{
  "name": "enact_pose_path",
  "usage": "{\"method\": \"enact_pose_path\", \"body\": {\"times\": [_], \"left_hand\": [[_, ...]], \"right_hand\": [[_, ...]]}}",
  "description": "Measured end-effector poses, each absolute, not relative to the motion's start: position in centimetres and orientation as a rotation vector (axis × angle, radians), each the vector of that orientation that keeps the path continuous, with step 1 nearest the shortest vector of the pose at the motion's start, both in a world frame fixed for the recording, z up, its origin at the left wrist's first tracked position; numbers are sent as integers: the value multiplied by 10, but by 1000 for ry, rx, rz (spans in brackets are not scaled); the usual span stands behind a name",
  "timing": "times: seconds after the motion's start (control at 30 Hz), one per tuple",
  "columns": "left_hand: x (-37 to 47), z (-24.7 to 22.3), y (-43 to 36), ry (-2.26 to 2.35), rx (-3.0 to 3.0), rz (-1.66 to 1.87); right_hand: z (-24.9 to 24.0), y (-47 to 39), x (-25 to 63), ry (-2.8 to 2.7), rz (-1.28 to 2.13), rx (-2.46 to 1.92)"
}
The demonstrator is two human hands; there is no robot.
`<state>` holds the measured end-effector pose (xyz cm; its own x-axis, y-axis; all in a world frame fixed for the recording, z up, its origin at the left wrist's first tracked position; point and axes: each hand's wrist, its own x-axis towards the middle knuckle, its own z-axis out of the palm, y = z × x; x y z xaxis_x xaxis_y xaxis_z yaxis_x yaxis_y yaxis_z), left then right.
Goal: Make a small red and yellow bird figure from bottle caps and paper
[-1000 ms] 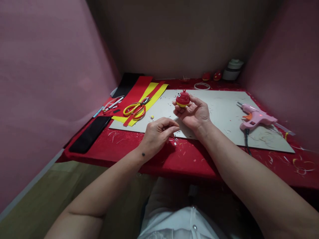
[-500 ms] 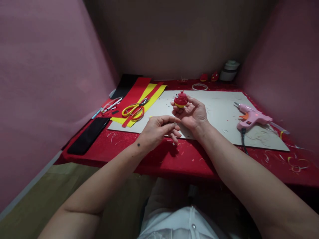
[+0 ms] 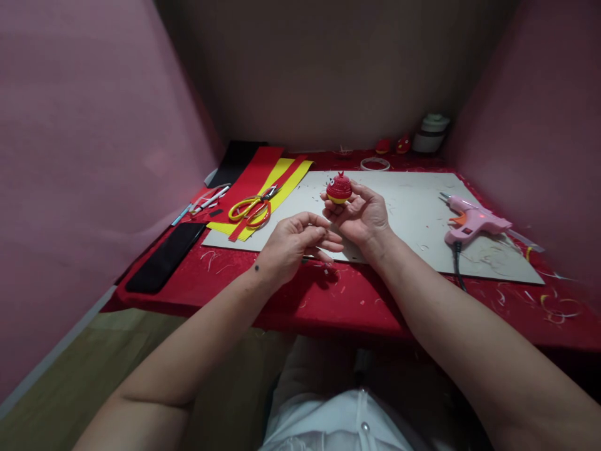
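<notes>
My right hand (image 3: 360, 216) holds a small toy bird (image 3: 339, 188) of ridged red material with a yellow underside, a white eye with black on its left side and a red tuft on top. The fingers support it from below and behind. Just left of and nearer than the bird is my left hand (image 3: 300, 241), above the front edge of a white board (image 3: 417, 207). Its lower fingers are stretched out and spread. Thumb and index finger lie close together, and I see nothing between them.
Yellow-and-red-handled scissors (image 3: 251, 210) lie on yellow and red sheets (image 3: 256, 181) at left, beyond a black phone-like slab (image 3: 166, 257). A pink glue gun (image 3: 476, 219) rests at right. Behind stand small red figures (image 3: 402, 145), a tape ring (image 3: 375, 164) and a lidded container (image 3: 431, 134).
My left hand's lower fingers have stretched out, and a small pale speck at its thumb tip no longer shows. My right hand still holds the bird, turned slightly.
</notes>
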<state>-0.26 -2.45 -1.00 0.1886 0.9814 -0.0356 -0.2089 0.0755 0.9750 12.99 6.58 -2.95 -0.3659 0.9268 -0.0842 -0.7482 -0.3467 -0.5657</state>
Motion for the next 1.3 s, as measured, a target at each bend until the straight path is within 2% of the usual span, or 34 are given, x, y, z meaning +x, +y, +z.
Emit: {"method": "enact_pose_path", "body": {"times": [0.7, 1.3], "left_hand": [[2, -8, -29, 869, 826, 1170], [8, -17, -30, 882, 913, 1252]], "right_hand": [[-31, 66, 130, -549, 1893, -502], [-30, 66, 130, -553, 1904, -484]]}}
